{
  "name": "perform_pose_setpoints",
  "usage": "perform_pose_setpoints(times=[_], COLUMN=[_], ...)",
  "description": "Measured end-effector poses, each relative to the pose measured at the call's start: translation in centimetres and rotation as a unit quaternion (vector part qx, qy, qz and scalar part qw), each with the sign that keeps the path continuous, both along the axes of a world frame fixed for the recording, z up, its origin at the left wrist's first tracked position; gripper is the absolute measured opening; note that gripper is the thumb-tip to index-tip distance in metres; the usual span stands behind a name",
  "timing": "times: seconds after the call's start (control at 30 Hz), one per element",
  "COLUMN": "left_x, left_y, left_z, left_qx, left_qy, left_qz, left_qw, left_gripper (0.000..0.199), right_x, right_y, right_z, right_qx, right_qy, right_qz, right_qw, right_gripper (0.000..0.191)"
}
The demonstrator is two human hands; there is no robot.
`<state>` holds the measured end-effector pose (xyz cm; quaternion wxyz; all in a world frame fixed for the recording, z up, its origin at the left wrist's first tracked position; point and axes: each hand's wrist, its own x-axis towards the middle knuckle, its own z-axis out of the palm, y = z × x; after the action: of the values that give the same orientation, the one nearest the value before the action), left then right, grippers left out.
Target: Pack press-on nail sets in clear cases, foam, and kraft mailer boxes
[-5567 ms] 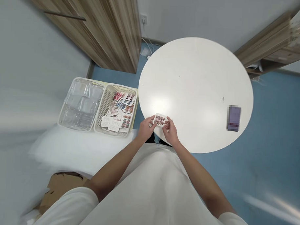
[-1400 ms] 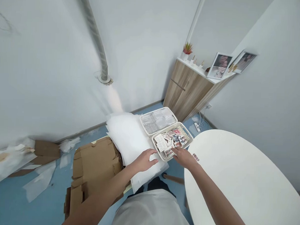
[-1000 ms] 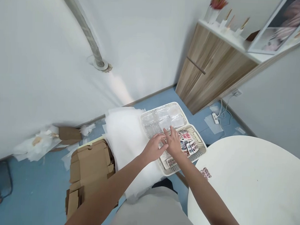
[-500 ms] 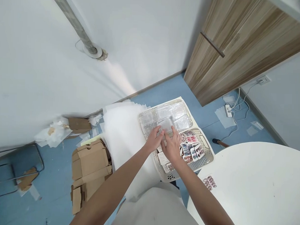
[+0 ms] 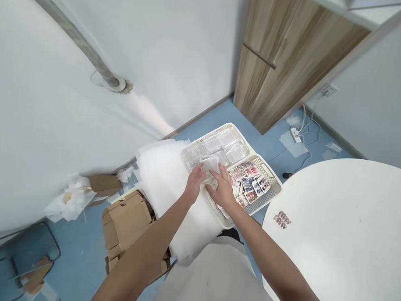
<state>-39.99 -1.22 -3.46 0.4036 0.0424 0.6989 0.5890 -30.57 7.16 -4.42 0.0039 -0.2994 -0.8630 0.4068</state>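
Note:
Between my hands is a clear plastic box [image 5: 212, 162], tilted over the near edge of a basket that holds several similar clear boxes [image 5: 226, 138]. My left hand [image 5: 195, 182] grips the box's left side, with the thumb at its near edge. My right hand [image 5: 221, 188] touches its near right side, thumb and index finger apart and the other fingertips by the right corner. Under and beside my right hand, a second cream basket [image 5: 275, 188] contains several cards of press-on nails [image 5: 248, 184]. My right hand and forearm partly hide that basket's left part.
A stack of white foam sheets [image 5: 160, 166] lies left of the baskets, beside flattened brown cardboard boxes [image 5: 129, 218]. On the right, a round white table [image 5: 336, 225] bears one set of nails [image 5: 282, 219]. A wooden cabinet [image 5: 272, 52] and a power strip [image 5: 295, 135] are farther back.
The view has shifted, bringing more of the white table into sight. The clear box is now tilted between my hands, and my right fingers are more spread.

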Motion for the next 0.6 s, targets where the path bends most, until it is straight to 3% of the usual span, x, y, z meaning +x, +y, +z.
perform_pose_setpoints(times=[0.17,0.3,0.47,0.6], left_x=[2.1,4.4,7.9,11.0], left_y=[-3.7,-7.4,-10.6,-11.5], left_z=[2.2,3.5,3.7,3.8], left_qx=[0.062,0.062,0.083,0.111], left_qy=[0.02,0.034,0.043,-0.006], left_qz=[-0.012,-0.023,-0.039,-0.08], left_qw=[0.998,0.997,0.995,0.991], left_gripper=[0.061,0.06,0.062,0.06], right_x=[3.7,7.4,12.6,17.1], right_y=[-2.8,-6.6,-11.2,-13.8], right_z=[2.3,4.2,5.5,5.9], right_qx=[-0.004,-0.003,-0.051,-0.131], right_qy=[0.053,0.094,0.151,0.201], right_qz=[-0.042,-0.064,-0.132,-0.24], right_qw=[0.998,0.994,0.978,0.94], right_gripper=[0.052,0.053,0.045,0.044])
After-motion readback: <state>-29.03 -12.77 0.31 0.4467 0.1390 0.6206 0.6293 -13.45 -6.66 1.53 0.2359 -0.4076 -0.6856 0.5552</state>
